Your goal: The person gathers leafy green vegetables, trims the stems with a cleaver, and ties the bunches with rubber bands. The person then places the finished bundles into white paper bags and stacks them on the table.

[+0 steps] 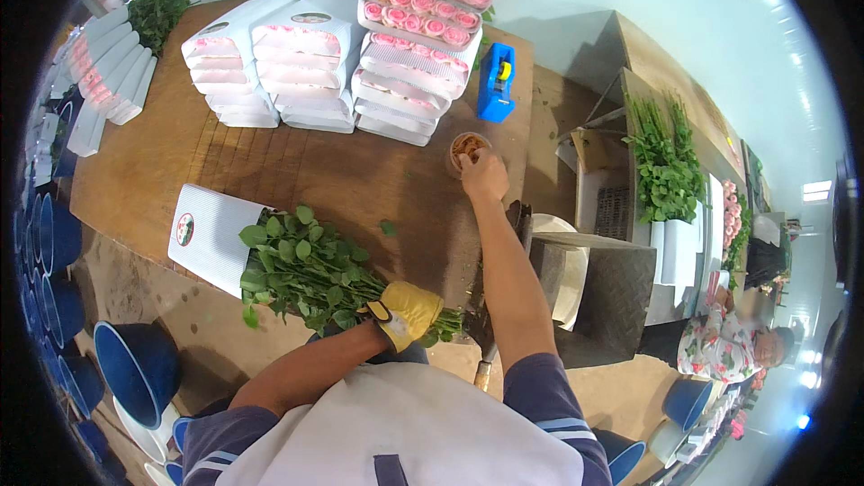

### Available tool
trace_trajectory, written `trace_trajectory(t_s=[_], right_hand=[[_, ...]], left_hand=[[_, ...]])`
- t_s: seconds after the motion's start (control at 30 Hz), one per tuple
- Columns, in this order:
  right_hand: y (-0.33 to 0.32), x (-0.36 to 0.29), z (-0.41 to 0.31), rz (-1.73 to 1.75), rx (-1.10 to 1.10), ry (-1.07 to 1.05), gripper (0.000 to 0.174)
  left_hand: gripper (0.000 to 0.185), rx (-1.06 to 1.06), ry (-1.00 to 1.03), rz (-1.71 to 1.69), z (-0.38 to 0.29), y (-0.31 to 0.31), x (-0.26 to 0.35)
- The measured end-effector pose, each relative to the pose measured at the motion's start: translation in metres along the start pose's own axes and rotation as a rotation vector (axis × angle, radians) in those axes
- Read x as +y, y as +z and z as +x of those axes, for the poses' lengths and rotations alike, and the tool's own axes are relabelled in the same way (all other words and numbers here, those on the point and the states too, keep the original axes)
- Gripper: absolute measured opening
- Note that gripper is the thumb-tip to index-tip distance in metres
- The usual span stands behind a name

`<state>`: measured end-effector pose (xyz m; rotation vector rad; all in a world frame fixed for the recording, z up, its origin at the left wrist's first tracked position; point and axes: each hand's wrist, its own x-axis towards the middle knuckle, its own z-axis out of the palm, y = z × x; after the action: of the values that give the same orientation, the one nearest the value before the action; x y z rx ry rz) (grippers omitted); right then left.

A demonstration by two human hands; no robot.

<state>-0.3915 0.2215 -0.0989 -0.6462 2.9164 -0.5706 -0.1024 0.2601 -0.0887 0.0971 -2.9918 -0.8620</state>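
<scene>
My left hand (407,314), in a yellow glove, grips the stems of a leafy bouquet (304,260) along the table's near edge. The far end of this bouquet is wrapped in white corrugated cardboard (214,233) bearing a round label; the flower heads inside are hidden. My bare right hand (486,175) reaches to a small round tub (453,160) of brownish rubber bands (467,144). Its fingertips dip into the tub, and whether they pinch a band is not visible. A blue tape dispenser (496,84) stands just beyond the tub.
Wrapped bunches of pink roses (422,13) are stacked on the wooden table (324,169). A stem-cutting blade with a wooden handle (482,374) adjoins its right edge, beside a dark box (601,297). Blue buckets (135,371) stand at left. Another person (722,351) works at right.
</scene>
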Motion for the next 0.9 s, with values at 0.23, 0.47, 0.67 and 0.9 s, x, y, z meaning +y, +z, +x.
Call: trace_trajectory(t_s=[0.23,0.47,0.67,0.9], right_hand=[[0.012,0.017,0.013,0.11,-0.046,0.001,0.026],[-0.057,0.01,-0.012,0.901,-0.04,0.196,0.022],[-0.118,0.037,-0.151,0.859,0.096,0.116,0.019],[-0.097,0.026,-0.262,0.621,0.143,0.081,0.017]], left_hand=[[0.012,-0.018,-0.02,0.002,0.01,-0.016,0.002],[0.013,-0.115,-0.039,0.001,0.033,-0.057,-0.004],[0.011,-0.034,-0.007,0.141,0.065,-0.092,-0.01],[0.014,-0.072,0.021,0.203,0.063,-0.1,-0.009]])
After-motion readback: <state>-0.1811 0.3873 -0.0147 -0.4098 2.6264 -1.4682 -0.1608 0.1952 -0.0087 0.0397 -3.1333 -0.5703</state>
